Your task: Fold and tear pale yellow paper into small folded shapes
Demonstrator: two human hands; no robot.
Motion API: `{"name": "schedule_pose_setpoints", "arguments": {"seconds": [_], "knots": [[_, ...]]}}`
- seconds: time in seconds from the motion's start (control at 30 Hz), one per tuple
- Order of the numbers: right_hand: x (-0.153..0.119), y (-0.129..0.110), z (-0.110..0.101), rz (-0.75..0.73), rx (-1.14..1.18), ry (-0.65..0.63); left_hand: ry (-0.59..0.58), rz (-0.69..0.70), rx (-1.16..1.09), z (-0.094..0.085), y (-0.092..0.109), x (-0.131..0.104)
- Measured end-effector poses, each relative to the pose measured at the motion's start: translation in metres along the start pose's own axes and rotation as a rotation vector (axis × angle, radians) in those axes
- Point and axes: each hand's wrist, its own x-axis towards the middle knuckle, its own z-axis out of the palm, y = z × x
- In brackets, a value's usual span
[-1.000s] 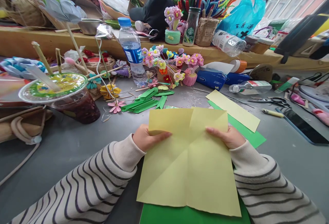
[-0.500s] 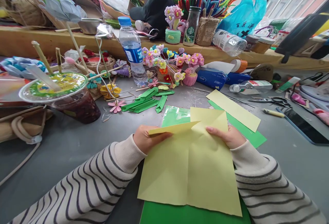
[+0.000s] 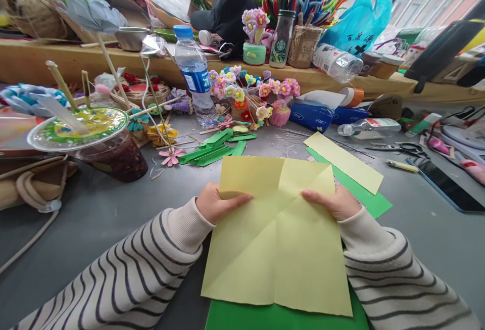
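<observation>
A creased sheet of pale yellow paper (image 3: 280, 249) is held up between my two hands, with fold lines running down its middle and diagonally across it. My left hand (image 3: 222, 203) grips the left edge, thumb on the front and fingers hidden behind. On the right edge, my right hand (image 3: 335, 201) pinches it the same way. Green paper (image 3: 288, 316) lies on the table underneath, showing below the yellow sheet. Beyond my right hand, a yellow paper strip (image 3: 344, 163) rests on another piece of green paper (image 3: 373, 204).
Folded green paper strips (image 3: 212, 150) lie behind the sheet. A lidded drink cup (image 3: 113, 158) and a water bottle (image 3: 195, 80) stand to the left. At right are scissors (image 3: 409, 149), a utility knife (image 3: 402, 166) and a phone (image 3: 449, 183). Crocheted flowers (image 3: 242, 92) sit at the back.
The upper left part of the yellow paper, folded toward me before, has opened out flat and now stands upright. Both hands keep their grip in nearly the same place.
</observation>
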Motion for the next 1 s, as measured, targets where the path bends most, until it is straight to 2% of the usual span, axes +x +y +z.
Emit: {"name": "schedule_pose_setpoints", "arguments": {"seconds": [0.2,0.47,0.73,0.87,1.0], "knots": [[-0.0007,-0.0019,0.0020,-0.007,0.008,-0.012,0.008,0.107,0.115,-0.0002,0.0001,0.0010],[-0.0021,-0.0042,0.0022,0.037,0.018,-0.025,0.017,0.173,0.186,-0.0003,-0.0001,0.0000],[-0.0006,0.0001,0.0004,0.019,-0.005,0.021,0.037,-0.009,0.087,-0.0022,-0.0003,0.0014],[-0.0004,0.0004,0.0006,0.008,-0.029,0.045,-0.016,0.004,0.084,-0.0018,0.0008,0.0006],[-0.0016,-0.0018,0.0007,0.051,-0.026,0.018,-0.025,0.082,0.101,-0.0010,-0.0011,0.0019]]}}
